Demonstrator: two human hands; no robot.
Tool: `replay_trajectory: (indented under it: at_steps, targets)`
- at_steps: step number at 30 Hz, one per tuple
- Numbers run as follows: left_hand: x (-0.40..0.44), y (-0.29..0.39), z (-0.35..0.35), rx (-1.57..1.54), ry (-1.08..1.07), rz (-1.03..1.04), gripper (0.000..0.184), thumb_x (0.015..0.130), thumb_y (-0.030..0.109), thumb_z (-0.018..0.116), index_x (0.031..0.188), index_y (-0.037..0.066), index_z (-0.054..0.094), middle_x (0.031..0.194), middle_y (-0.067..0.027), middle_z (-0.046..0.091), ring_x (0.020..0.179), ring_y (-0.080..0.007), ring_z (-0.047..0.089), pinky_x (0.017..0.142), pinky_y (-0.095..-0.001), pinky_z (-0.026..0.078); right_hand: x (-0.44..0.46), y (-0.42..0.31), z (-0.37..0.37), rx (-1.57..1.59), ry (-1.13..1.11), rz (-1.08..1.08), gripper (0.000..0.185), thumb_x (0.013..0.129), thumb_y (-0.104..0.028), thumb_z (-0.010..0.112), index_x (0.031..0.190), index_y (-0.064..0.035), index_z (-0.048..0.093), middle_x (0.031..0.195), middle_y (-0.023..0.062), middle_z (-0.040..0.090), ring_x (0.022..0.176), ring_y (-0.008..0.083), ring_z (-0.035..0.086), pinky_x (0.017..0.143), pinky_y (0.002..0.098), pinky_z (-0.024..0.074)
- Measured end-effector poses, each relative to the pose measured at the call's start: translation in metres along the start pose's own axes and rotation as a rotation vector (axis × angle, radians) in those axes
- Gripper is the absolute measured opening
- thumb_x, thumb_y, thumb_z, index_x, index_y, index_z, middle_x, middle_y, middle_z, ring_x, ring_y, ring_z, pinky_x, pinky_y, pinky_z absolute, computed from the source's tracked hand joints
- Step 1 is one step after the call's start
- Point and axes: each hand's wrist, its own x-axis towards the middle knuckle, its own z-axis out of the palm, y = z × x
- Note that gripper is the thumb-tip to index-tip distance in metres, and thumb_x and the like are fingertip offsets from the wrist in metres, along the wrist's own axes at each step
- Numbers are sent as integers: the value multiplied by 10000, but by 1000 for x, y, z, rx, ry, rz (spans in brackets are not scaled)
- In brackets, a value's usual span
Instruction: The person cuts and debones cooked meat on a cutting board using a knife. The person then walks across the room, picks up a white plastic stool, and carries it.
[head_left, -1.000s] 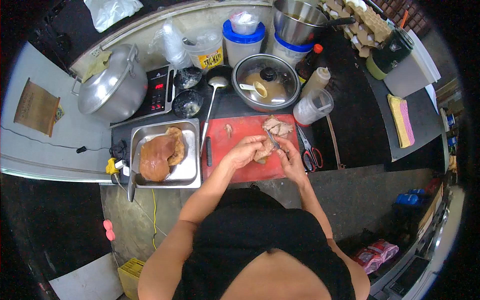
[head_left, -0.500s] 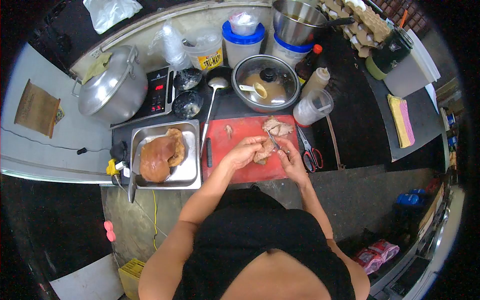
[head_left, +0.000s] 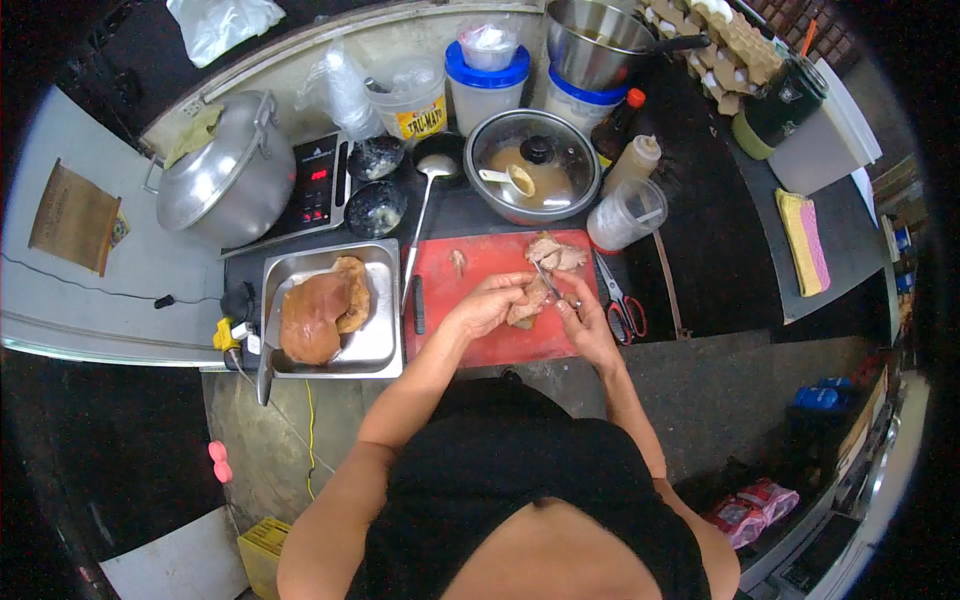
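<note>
Black worktop (head_left: 455, 212): The cooking station spreads before a person in a black top (head_left: 520, 450), both arms stretched forward.
Red rectangular cutting board (head_left: 485, 258): It lies flat near the worktop's front edge, beneath the meat being handled.
Rectangular stainless-steel tray (head_left: 385, 355): It sits just left of the board, in the same place as a second ago.
Broad slab of glossy brown meat (head_left: 312, 312): Untouched, it rests in the tray.
Left hand (head_left: 490, 308): Over the board, fingers and thumb pinch a small, pale brown chunk of meat (head_left: 523, 312), steady across the last second.
Right hand (head_left: 588, 328): Close beside the left, it grips a slim grey metal blade (head_left: 544, 280); the hand shifts only slightly from half a second earlier.
Red-and-black-handled metal scissors (head_left: 621, 308): They lie unused just beside the board's right edge.
Pile of pale cooked meat pieces (head_left: 557, 254): At the board's far right corner, it shows no visible growth, suggesting little progress over the second.
Chunk in hand: It remains between the two hands, at the board's right half; no fresh cut shows.
Blade: It slants away toward the pile, its handle hidden by fingers; whether its edge bites into the chunk cannot be told.
Small pale meat scrap (head_left: 457, 262): It lies alone toward the board's far left, unmoved.
</note>
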Motion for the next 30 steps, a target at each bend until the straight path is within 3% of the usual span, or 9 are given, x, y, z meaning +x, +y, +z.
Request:
replay_trajectory:
  at_steps: [3, 5, 12, 14, 15, 17, 18, 23, 30]
  targets:
    - [-1, 3, 3, 63, -3, -26, 484, 754, -47, 449, 1237, -74, 422, 1140, -167, 564, 1054, -250, 570, 935, -333, 449, 0, -5, -1, -13, -21, 73, 342, 899, -79, 495, 1237, -62, 450, 1023, 43, 517, 909, 112, 456, 770, 258, 367]
    - [0, 1, 4, 19, -17, 3, 441, 788, -39, 432, 1230, -45, 436, 1099, -143, 585, 1004, -210, 591, 835, -306, 489, 1, -2, -4, -48, 10, 104, 343, 896, -52, 486, 1236, -44, 448, 1154, 83, 548, 1060, 160, 519, 892, 302, 414]
    - [1, 0, 0, -30, -55, 23, 439, 803, -42, 419, 1242, -26, 429, 1121, -146, 573, 1017, -208, 591, 801, -305, 509, -1, -7, -9, -24, 48, 194, 342, 897, -42, 474, 1238, -50, 445, 1125, 77, 555, 1014, 146, 537, 873, 301, 417]
    - [0, 0, 1, -22, -13, 8, 468, 772, -41, 435, 1240, -59, 424, 1143, -166, 562, 1051, -244, 571, 898, -331, 464, -1, -9, -3, 14, 37, 115, 338, 901, -59, 476, 1238, -65, 447, 995, 33, 521, 862, 99, 462, 742, 258, 360]
    - [-1, 1, 2, -18, 10, 2, 483, 757, -40, 443, 1239, -75, 421, 1154, -176, 556, 1068, -261, 562, 946, -343, 442, -1, -6, 0, 18, 43, 57, 333, 905, -78, 480, 1236, -79, 450, 861, -11, 487, 699, 51, 391, 602, 212, 308]
    - [1, 0, -1, 13, 6, -6, 479, 757, -41, 439, 1235, -73, 424, 1155, -172, 555, 1067, -262, 562, 943, -344, 445, 0, -1, 1, 4, 29, 12, 329, 908, -103, 487, 1235, -93, 453, 735, -52, 462, 542, 5, 323, 465, 166, 259]
    - [0, 1, 0, 29, 4, -11, 477, 757, -41, 437, 1234, -73, 425, 1156, -169, 555, 1067, -262, 562, 942, -344, 446, 0, 2, -1, -14, 7, 25, 329, 909, -109, 492, 1235, -92, 452, 743, -49, 471, 547, 6, 326, 470, 166, 262]
    - [-2, 4, 3, 40, -36, -3, 485, 759, -29, 435, 1242, -56, 407, 1172, -177, 543, 1082, -272, 553, 951, -349, 438, 4, 12, -11, -62, 80, 138, 337, 894, -45, 481, 1230, -42, 448, 1133, 70, 549, 1049, 155, 510, 917, 300, 389]
    - [1, 7, 3, -245, 24, 96, 488, 764, -14, 432, 1244, 23, 351, 1248, -184, 471, 1159, -302, 484, 972, -405, 416, 1, 17, -3, 26, 170, 70, 329, 896, -60, 466, 1224, -36, 450, 1124, 73, 541, 1023, 129, 495, 888, 284, 391]
